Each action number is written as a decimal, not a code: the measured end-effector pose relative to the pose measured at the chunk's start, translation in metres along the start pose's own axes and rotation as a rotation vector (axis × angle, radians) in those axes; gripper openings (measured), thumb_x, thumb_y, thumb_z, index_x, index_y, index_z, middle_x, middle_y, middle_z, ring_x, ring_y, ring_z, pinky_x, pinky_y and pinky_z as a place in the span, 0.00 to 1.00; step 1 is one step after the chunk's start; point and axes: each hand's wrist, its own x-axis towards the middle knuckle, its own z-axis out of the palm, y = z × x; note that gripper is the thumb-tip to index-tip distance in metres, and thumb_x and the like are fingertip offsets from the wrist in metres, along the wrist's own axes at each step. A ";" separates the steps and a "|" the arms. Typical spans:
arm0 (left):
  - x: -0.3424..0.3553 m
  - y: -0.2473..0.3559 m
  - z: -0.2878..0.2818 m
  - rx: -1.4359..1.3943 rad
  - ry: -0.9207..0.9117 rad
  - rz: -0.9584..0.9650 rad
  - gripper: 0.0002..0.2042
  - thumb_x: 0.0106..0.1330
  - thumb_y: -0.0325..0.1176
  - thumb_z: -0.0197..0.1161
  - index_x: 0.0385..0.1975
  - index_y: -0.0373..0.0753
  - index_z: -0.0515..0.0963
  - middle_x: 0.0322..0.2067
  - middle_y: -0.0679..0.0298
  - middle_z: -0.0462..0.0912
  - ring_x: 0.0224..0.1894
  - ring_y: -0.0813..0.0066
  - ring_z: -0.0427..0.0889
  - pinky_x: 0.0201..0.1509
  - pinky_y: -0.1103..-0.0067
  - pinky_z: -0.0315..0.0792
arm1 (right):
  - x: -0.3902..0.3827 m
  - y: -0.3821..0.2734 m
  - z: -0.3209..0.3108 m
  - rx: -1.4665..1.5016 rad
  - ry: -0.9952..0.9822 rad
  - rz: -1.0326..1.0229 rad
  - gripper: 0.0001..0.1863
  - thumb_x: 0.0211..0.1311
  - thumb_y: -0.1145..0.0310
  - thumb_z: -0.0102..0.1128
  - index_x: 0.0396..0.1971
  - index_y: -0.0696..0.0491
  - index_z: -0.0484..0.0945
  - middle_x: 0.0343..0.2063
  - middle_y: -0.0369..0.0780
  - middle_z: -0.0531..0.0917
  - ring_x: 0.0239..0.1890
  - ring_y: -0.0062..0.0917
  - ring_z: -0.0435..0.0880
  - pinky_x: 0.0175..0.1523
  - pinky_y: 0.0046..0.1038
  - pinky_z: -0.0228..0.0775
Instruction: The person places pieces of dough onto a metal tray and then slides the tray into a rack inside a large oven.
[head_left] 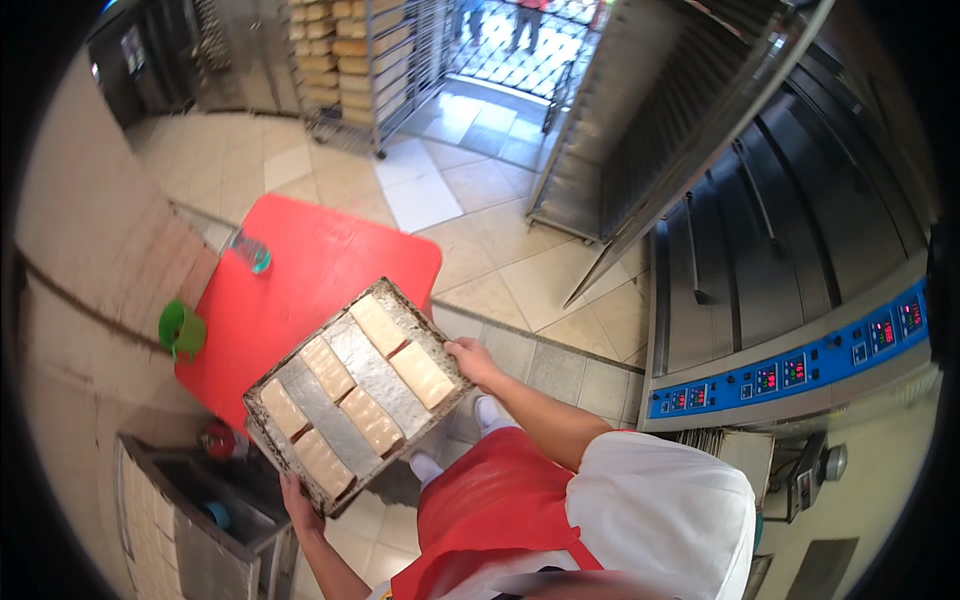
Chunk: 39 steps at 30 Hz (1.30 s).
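I hold a worn metal baking tray [365, 362] at a slant in front of me. Several pale, flat rectangular pastry pieces [328, 368] lie on it in two bands, with bare metal between them. My left hand [300, 500] grips the tray's near left corner; its fingers are partly hidden under the rim. On the right edge, my right hand [470, 362] is closed round the rim, thumb near the top. The tray's far left part overlaps the red table [320, 250]; whether it touches the table I cannot tell.
A green mug [182, 330] and a clear bottle [252, 252] are on the table's left. A loaded bread rack [350, 70] stands at the back beside a tall metal rack [620, 120]. On the right is an oven with a blue control panel [790, 372]. A sink [225, 500] sits lower left.
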 end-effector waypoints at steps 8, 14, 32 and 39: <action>-0.010 0.075 0.285 -0.451 -0.577 0.157 0.24 0.79 0.36 0.47 0.71 0.36 0.58 0.63 0.54 0.74 0.62 0.58 0.78 0.65 0.61 0.74 | -0.031 -0.109 -0.297 1.168 -0.591 -0.363 0.31 0.71 0.58 0.55 0.68 0.58 0.65 0.63 0.46 0.75 0.65 0.36 0.76 0.69 0.42 0.70; 0.044 0.135 0.544 -0.538 -0.935 0.126 0.23 0.78 0.36 0.50 0.68 0.34 0.62 0.62 0.55 0.75 0.61 0.61 0.79 0.66 0.64 0.74 | -0.021 -0.187 -0.377 0.929 -0.480 -0.772 0.25 0.71 0.76 0.53 0.65 0.66 0.63 0.60 0.54 0.76 0.60 0.47 0.80 0.61 0.51 0.78; 0.092 0.296 1.138 -0.475 -1.755 -0.068 0.17 0.74 0.29 0.53 0.59 0.29 0.70 0.54 0.50 0.80 0.54 0.62 0.83 0.62 0.67 0.76 | 0.150 -0.363 -0.705 0.939 0.253 -1.277 0.21 0.65 0.75 0.47 0.56 0.69 0.69 0.46 0.52 0.84 0.47 0.43 0.87 0.54 0.46 0.85; 0.048 0.315 1.240 -0.483 -1.788 -0.127 0.16 0.72 0.27 0.54 0.58 0.28 0.69 0.53 0.51 0.80 0.54 0.61 0.82 0.63 0.66 0.75 | 0.168 -0.395 -0.804 0.973 0.349 -1.364 0.25 0.66 0.74 0.47 0.60 0.69 0.65 0.52 0.55 0.80 0.51 0.46 0.85 0.53 0.43 0.87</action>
